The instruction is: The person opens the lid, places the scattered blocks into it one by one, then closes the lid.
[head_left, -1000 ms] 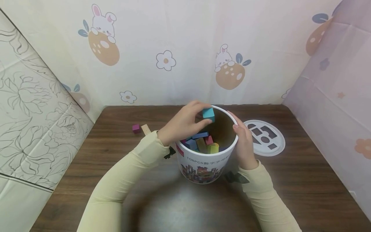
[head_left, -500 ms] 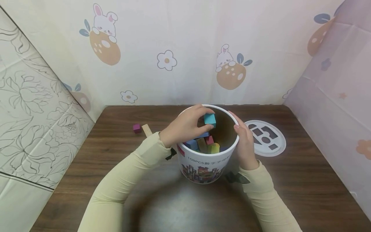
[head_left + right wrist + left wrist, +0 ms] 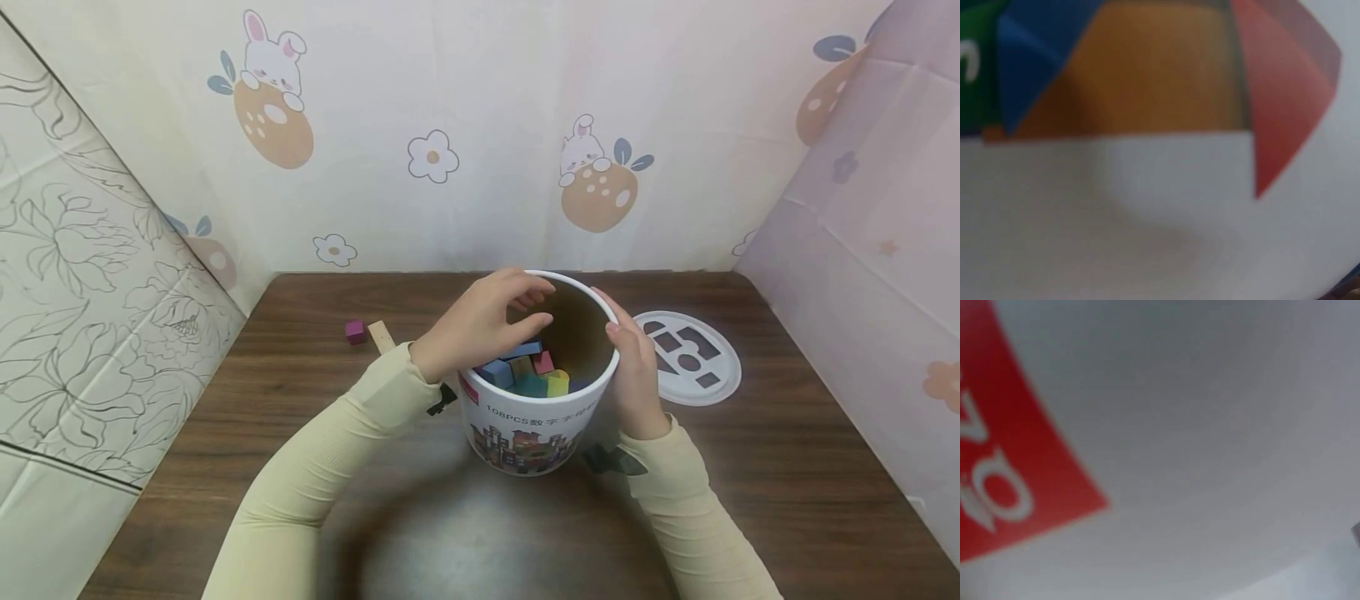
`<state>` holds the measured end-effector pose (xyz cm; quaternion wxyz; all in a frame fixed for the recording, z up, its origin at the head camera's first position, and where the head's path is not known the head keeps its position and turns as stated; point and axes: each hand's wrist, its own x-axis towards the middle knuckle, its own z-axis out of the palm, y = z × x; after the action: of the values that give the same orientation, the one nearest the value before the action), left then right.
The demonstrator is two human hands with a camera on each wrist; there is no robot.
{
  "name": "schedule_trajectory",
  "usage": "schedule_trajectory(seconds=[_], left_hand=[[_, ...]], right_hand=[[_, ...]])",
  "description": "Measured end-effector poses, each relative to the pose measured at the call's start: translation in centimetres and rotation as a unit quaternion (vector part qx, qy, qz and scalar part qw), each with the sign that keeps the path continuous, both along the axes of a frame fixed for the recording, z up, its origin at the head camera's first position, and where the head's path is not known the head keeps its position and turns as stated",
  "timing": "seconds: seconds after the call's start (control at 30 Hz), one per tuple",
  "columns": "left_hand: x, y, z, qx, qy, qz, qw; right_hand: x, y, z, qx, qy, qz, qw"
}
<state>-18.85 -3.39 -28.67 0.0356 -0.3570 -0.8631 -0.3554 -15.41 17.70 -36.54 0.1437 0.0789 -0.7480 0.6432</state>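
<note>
A white bucket (image 3: pixel 528 429) with printed blocks and lettering stands upright on the table, holding several coloured blocks. Over its mouth is my left hand (image 3: pixel 483 323), thumb and fingers apart with nothing between them. Inside, below that hand, lies a teal block (image 3: pixel 531 386) beside a yellow block (image 3: pixel 557 383), a blue block (image 3: pixel 497 373) and a red block (image 3: pixel 542 362). My right hand (image 3: pixel 633 367) holds the bucket's right side at the rim. The left wrist view is filled by the bucket's wall with a red label (image 3: pixel 1016 437); the right wrist view shows printed blocks (image 3: pixel 1160 69) on it.
A white lid (image 3: pixel 690 358) with shaped cutouts lies right of the bucket. To the left, a purple cube (image 3: pixel 355 332) and a pale wooden block (image 3: pixel 381 337) lie on the brown table (image 3: pixel 247 433). A patterned wall covering (image 3: pixel 495 100) rises behind the table.
My left hand has let go of the teal cube it pinched over the bucket, and a teal block now shows among the blocks inside. The right hand has stayed at the rim.
</note>
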Motion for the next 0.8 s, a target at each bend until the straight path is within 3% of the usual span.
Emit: schedule_trajectory(seconds=[0.33, 0.53, 0.8], left_hand=[[-0.2, -2.2, 0.3, 0.070, 0.037, 0.013, 0.9968], [-0.9, -5.3, -0.6, 0.071, 0.066, 0.078, 0.9922], [-3.2, -11.1, -2.8, 0.105, 0.077, 0.165, 0.9776]], right_hand=[[0.0, 0.1, 0.0, -0.008, 0.001, 0.002, 1.0000], [0.0, 0.1, 0.0, -0.014, 0.000, 0.006, 0.9999], [0.1, 0.0, 0.1, -0.012, -0.008, 0.007, 0.9999]])
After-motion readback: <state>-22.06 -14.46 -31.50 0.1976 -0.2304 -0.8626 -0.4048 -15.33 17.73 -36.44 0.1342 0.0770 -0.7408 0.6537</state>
